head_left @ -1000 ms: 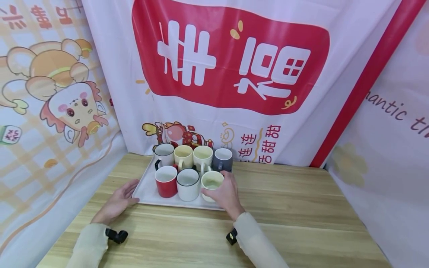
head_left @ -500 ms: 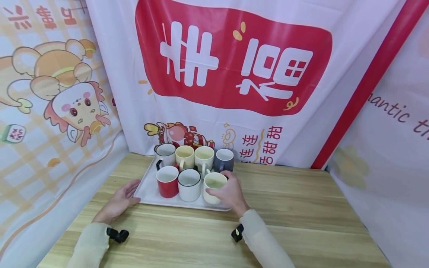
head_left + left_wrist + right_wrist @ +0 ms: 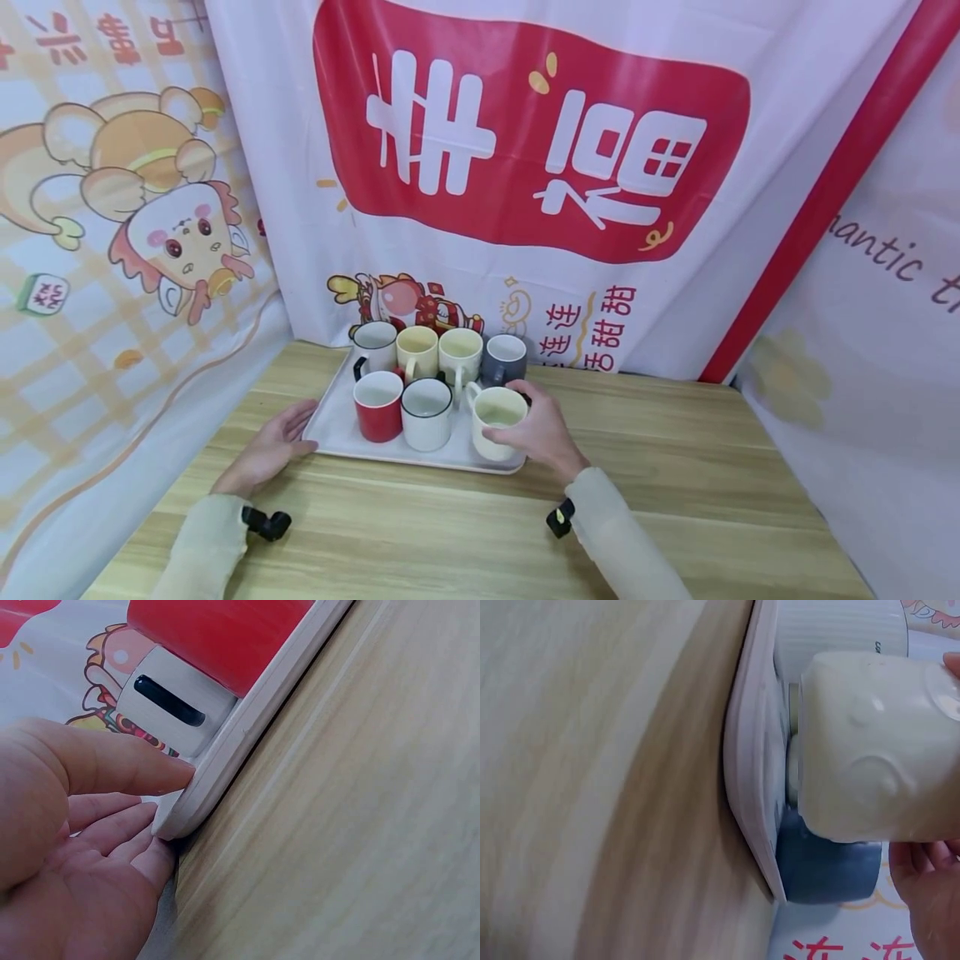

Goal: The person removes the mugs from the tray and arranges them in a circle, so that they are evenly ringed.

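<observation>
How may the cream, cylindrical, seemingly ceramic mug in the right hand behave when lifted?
The mug is probably stiff and could chip if knocked, since it looks ceramic. Its smooth sheen suggests some slipperiness, though the raised pattern may help the right hand.

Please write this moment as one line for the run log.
left hand: touches tray corner; right hand: grips cream mug over tray; other mugs: on tray
</observation>
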Demonstrator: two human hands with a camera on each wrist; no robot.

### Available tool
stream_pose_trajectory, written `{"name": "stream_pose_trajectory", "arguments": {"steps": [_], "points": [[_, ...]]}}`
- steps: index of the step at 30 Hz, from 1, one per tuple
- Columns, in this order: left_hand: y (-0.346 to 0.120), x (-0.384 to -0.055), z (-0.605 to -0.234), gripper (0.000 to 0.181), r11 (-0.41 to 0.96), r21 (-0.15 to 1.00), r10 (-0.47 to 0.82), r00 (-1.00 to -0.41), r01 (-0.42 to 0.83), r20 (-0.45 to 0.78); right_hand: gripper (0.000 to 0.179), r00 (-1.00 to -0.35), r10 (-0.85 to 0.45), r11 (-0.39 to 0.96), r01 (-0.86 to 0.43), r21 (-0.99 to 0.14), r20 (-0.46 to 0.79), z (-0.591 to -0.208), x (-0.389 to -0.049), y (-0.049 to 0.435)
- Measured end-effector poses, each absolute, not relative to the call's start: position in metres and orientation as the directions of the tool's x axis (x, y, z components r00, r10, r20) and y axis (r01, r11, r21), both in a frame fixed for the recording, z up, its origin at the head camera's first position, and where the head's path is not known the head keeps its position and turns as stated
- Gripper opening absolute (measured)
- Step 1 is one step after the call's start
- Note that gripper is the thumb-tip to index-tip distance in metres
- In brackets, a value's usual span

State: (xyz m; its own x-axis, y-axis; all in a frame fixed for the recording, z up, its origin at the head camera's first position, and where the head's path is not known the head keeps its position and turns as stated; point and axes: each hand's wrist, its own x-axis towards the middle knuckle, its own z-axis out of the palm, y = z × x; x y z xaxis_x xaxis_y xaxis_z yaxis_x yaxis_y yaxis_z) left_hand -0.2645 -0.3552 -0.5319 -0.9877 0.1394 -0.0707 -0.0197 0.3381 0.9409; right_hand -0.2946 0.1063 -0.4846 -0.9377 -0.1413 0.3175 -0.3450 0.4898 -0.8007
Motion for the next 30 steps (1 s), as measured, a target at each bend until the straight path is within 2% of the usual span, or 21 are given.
{"name": "stream_pose_trajectory", "arguments": {"steps": [16,30], "points": [[-0.356,-0.264,-0.529,0.089,0.332,0.943,0.151,-0.987,-0.003,-0.056,0.075,-0.868,-0.320,0.399,-0.486,-0.778,0.379,-0.463,-0.303,0.171],[-0.356,-0.265,-0.531,0.089,0.329,0.944,0.151,-0.987,0.005,-0.048,0.071,-0.886,-0.287,0.393,-0.456,-0.798,0.365,-0.458,-0.326,0.212]]}}
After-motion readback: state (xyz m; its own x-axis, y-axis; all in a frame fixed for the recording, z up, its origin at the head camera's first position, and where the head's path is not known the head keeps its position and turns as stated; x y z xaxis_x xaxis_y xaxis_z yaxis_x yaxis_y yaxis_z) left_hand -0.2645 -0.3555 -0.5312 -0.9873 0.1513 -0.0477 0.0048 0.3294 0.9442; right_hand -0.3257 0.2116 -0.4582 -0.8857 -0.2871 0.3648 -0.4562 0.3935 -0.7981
